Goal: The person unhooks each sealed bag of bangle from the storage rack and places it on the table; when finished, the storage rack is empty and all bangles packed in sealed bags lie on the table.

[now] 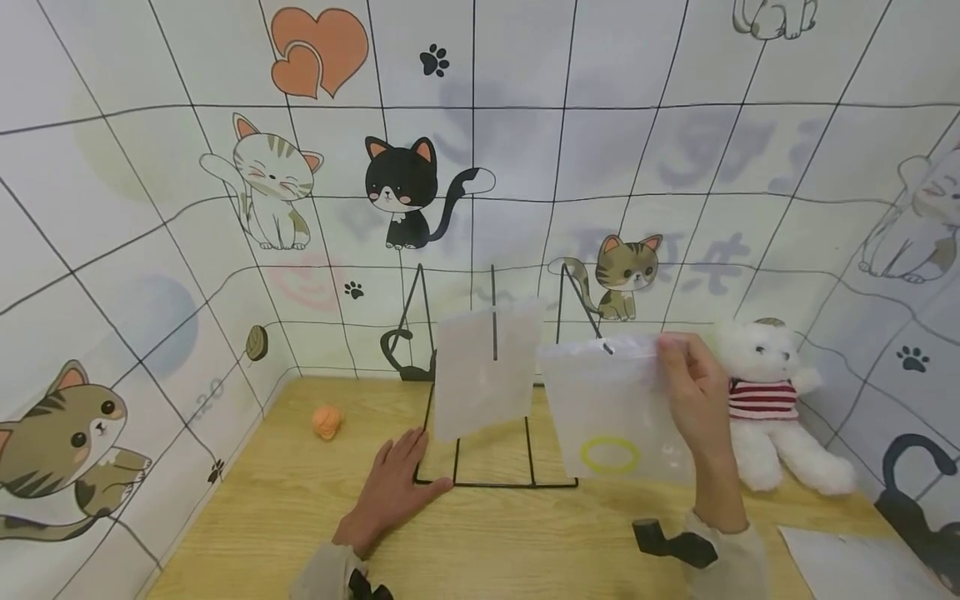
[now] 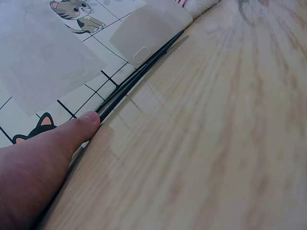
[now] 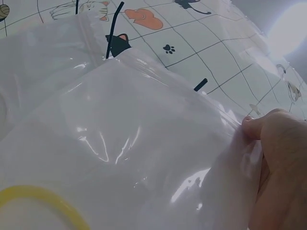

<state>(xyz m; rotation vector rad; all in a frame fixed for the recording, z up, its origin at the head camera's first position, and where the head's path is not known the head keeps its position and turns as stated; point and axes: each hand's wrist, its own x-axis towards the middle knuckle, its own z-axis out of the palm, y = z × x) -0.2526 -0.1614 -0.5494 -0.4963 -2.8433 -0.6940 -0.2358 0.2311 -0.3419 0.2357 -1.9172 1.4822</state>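
A zip bag [image 1: 645,417] of clear plastic, with a yellow ring [image 1: 609,454] on or inside it, is at the right hook of a black wire rack [image 1: 495,485]. My right hand [image 1: 701,400] pinches the bag's upper right corner between thumb and fingers. In the head view the hook's tip [image 1: 606,346] shows at the bag's top edge. A second translucent bag [image 1: 480,383] hangs from the middle hook [image 1: 494,325]. My left hand [image 1: 393,483] rests flat at the rack's front left corner, its thumb [image 2: 88,120] touching the base bar in the left wrist view.
An orange ball-like thing [image 1: 327,422] lies on the wooden table [image 1: 247,517] at the left. A white plush bear [image 1: 765,408] in a striped shirt sits at the right. A white sheet [image 1: 862,562] lies near the front right. Cat-printed cloth walls [image 1: 510,150] enclose the table.
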